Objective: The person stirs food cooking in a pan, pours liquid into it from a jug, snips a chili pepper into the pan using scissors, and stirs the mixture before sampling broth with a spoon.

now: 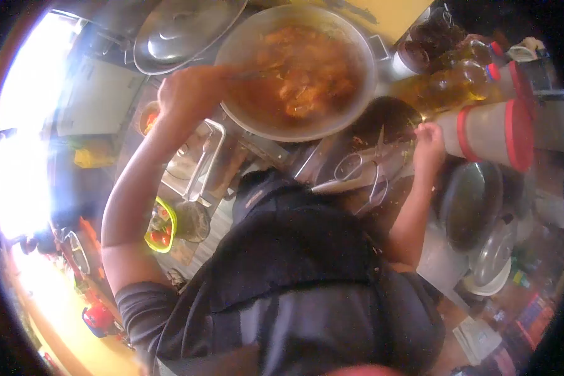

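Observation:
A wide metal pot (235,116) holds a chunky orange-red stew, hazy with steam. Over its left rim, my left hand (194,91) is closed around a utensil (250,75) whose far end dips into the sauce. My right hand (429,141) is at the right, beside a clear container with red bands (489,135). Its fingers are pinched together, and what they hold is too small to make out. Between my right hand and my body lie scissors (379,166) and a knife (338,185).
A metal lid (175,34) is at the upper left. Oil bottles (451,81) stand right of the pot. A yellow-green basket (172,229) with red vegetables is at the left, near a white wire rack (210,160). A dark oval pan (473,203) is at the right.

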Available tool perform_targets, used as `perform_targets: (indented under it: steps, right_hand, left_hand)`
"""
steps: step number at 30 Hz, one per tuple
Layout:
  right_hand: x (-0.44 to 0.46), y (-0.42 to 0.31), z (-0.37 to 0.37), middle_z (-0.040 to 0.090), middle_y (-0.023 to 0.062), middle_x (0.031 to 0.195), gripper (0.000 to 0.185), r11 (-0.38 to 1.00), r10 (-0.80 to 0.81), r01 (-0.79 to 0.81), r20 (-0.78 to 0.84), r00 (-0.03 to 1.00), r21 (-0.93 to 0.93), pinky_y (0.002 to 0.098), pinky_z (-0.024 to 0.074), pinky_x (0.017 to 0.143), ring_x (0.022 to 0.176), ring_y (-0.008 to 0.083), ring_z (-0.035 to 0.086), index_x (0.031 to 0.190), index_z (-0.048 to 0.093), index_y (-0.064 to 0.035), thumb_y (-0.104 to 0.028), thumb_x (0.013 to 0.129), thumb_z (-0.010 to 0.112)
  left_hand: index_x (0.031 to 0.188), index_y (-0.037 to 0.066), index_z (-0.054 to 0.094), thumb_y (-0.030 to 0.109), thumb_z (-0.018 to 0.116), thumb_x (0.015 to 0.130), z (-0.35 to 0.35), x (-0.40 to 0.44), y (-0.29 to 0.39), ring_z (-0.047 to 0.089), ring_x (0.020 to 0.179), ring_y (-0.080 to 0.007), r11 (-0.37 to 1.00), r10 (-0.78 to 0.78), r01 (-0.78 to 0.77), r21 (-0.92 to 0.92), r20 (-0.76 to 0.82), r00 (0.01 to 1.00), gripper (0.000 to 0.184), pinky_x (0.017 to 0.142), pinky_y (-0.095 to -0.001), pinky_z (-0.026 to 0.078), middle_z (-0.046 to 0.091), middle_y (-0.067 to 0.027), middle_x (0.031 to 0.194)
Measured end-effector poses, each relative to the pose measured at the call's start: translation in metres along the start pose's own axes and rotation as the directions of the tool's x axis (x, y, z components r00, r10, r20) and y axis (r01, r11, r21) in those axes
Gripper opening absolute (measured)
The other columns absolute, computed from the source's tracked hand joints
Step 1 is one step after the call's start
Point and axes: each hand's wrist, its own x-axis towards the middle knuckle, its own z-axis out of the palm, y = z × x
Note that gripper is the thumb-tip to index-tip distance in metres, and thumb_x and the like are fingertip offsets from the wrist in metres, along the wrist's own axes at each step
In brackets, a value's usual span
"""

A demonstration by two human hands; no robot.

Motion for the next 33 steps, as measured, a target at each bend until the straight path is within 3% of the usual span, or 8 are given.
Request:
perform_targets:
  steps: [2,8,13,17,19,26,29,33]
  right_hand:
    - [-0.009,-0.027,-0.004,0.061,0.0045,0.082,0.011,0.982,0.142,-0.137,-0.033,0.989,0.132,0.0267,0.0458,0.072,0.077,0.0126,0.058,0.096,0.057,-0.0043,-0.014,0.090,0.057]
    - [-0.010,-0.024,-0.006,0.062,0.0069,0.087,0.015,0.999,-0.017,0.013,-0.078,0.997,-0.046,0.0294,0.0461,0.074,0.079,0.0153,0.059,0.098,0.057,-0.0036,-0.017,0.090,0.057]
    - [-0.011,-0.023,-0.004,0.064,0.0089,0.093,0.019,0.995,-0.094,0.091,-0.161,0.983,-0.025,0.0310,0.0462,0.079,0.085,0.0192,0.060,0.102,0.057,-0.0022,-0.016,0.089,0.058]
    - [-0.014,-0.034,-0.009,0.064,0.0086,0.093,0.022,0.997,-0.077,0.078,-0.171,0.982,0.004,0.0305,0.0464,0.081,0.085,0.0182,0.059,0.105,0.057,0.0000,-0.014,0.089,0.058]
    - [-0.014,-0.031,-0.008,0.064,0.0077,0.092,0.021,0.997,-0.047,0.056,-0.158,0.986,0.054,0.0295,0.0464,0.080,0.084,0.0162,0.059,0.105,0.058,0.0001,-0.014,0.089,0.058]
    - [-0.012,-0.025,0.004,0.060,0.0028,0.085,0.019,0.967,-0.006,0.036,-0.121,0.993,0.252,0.0242,0.0459,0.073,0.077,0.0098,0.056,0.104,0.059,-0.0013,-0.015,0.091,0.057]
    - [-0.011,-0.021,0.010,0.059,0.0017,0.082,0.018,0.964,-0.060,0.081,-0.090,0.994,0.253,0.0236,0.0455,0.070,0.074,0.0095,0.054,0.103,0.059,-0.0013,-0.015,0.090,0.058]
    - [-0.009,-0.023,0.018,0.058,0.0013,0.081,0.018,0.966,-0.116,0.131,-0.080,0.990,0.222,0.0233,0.0453,0.069,0.073,0.0093,0.053,0.102,0.058,-0.0010,-0.014,0.089,0.059]
  left_hand:
    - [0.100,0.023,0.062,0.034,0.047,0.085,-0.001,0.003,-0.015,0.065,0.083,-0.0283,0.997,0.053,-0.047,0.061,-0.092,0.994,0.024,0.068,-0.0415,0.051,0.067,-0.0045,0.093]
    - [0.104,0.013,0.051,0.020,0.051,0.084,0.051,0.053,-0.057,0.066,0.077,-0.0307,0.935,0.232,-0.104,0.338,-0.365,0.902,0.021,0.063,-0.0404,0.054,0.063,-0.0083,0.087]
    - [0.109,0.010,0.050,0.018,0.049,0.086,0.112,0.084,-0.059,0.066,0.074,-0.0265,0.882,0.301,-0.135,0.452,-0.319,0.899,0.025,0.060,-0.0384,0.054,0.063,-0.0093,0.085]
    - [0.117,0.011,0.052,0.020,0.046,0.089,0.107,0.060,-0.041,0.067,0.079,-0.0275,0.947,0.231,-0.178,0.267,-0.184,0.955,0.030,0.064,-0.0386,0.055,0.063,-0.0103,0.088]
    - [0.114,0.013,0.056,0.024,0.044,0.090,0.073,0.039,-0.022,0.065,0.083,-0.0307,0.999,-0.014,0.011,0.038,0.060,0.998,0.029,0.069,-0.0426,0.054,0.065,-0.0115,0.092]
    - [0.102,0.013,0.065,0.029,0.049,0.088,0.076,0.015,-0.031,0.063,0.086,-0.0340,0.974,-0.026,0.079,-0.211,0.243,0.970,0.027,0.075,-0.0439,0.050,0.066,-0.0142,0.092]
    - [0.102,0.013,0.066,0.032,0.052,0.086,0.105,0.034,-0.041,0.063,0.087,-0.0331,0.938,0.105,0.007,-0.346,0.302,0.947,0.028,0.075,-0.0409,0.050,0.066,-0.0133,0.094]
    - [0.096,0.010,0.066,0.035,0.059,0.081,0.140,0.064,-0.020,0.061,0.079,-0.0291,0.790,0.452,-0.404,-0.461,-0.006,0.892,0.031,0.071,-0.0372,0.049,0.066,-0.0124,0.090]
